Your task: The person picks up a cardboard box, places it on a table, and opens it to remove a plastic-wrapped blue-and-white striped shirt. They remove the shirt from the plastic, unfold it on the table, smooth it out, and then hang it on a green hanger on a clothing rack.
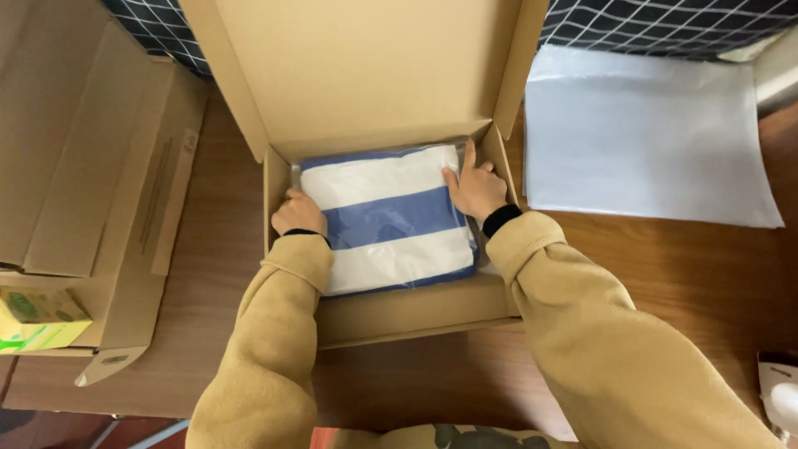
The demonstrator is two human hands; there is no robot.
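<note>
Bagged striped cloth [389,218] in box [416,312]: likely soft, light, slippery wrap; left hand [298,214] curled at its edge, right hand [475,188] pressing flat, fingers spread; best held by sides.

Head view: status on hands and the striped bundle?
Left hand and right hand press the blue-and-white striped folded fabric in clear plastic at its side edges. It lies flat inside the open brown cardboard box. Nothing obstructing.

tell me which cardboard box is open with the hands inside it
The middle box, lid raised, with the bagged blue-and-white striped cloth inside and the left hand and right hand on it. The boxes at left lie flattened.
</note>
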